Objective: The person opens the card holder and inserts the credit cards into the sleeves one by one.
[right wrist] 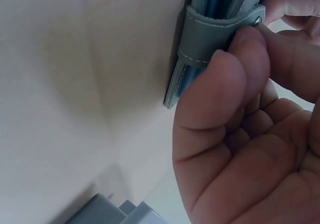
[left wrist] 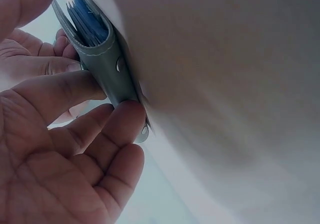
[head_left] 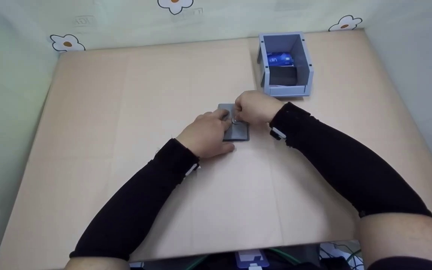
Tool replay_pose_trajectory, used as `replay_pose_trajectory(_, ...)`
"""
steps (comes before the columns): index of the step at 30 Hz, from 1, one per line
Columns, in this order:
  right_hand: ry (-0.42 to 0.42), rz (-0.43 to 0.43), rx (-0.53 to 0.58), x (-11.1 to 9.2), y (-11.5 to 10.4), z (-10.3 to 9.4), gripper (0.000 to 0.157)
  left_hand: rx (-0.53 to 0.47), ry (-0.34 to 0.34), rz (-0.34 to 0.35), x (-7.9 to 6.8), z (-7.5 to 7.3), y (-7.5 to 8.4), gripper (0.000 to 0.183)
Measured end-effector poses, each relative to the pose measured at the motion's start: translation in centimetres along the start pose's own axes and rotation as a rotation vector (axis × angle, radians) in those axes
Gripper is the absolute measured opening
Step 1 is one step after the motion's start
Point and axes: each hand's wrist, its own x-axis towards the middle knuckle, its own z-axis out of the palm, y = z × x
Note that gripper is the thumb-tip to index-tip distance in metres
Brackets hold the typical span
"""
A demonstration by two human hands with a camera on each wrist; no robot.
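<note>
A grey-green leather card holder (head_left: 238, 132) with pale stitching lies on the table under both hands. Blue-edged cards or sleeves (left wrist: 92, 21) show at its end in the left wrist view. My left hand (head_left: 205, 134) steadies it from the left, with bent fingers against the riveted spine (left wrist: 112, 79) and the index finger reaching over the cover. The left thumb lies off the holder's near edge. From the right, my right hand (head_left: 256, 107) pinches the short snap strap (right wrist: 207, 39) by its end with thumb and index finger. The round snap (head_left: 234, 121) shows between the hands.
Behind the right hand stands a grey plastic bin (head_left: 290, 91) holding a blue packet (head_left: 279, 59) and a dark item (head_left: 282, 76). Wall panels with flower prints border the table (head_left: 156, 93) at the back and sides. Cables (head_left: 345, 252) hang below the front edge.
</note>
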Motion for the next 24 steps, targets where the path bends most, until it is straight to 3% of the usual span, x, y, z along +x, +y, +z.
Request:
replay_pose_trajectory(15, 0.018, 0.017, -0.114, 0.46, -0.91, -0.02, 0.014, 0.009, 0.011, 0.002, -0.08, -0.03, -0.20, 0.076)
replay_pose_trajectory(24, 0.011, 0.070, 0.024, 0.56, -0.16, -0.22, 0.015, -0.005, 0.018, -0.003, 0.01, -0.13, -0.46, 0.074)
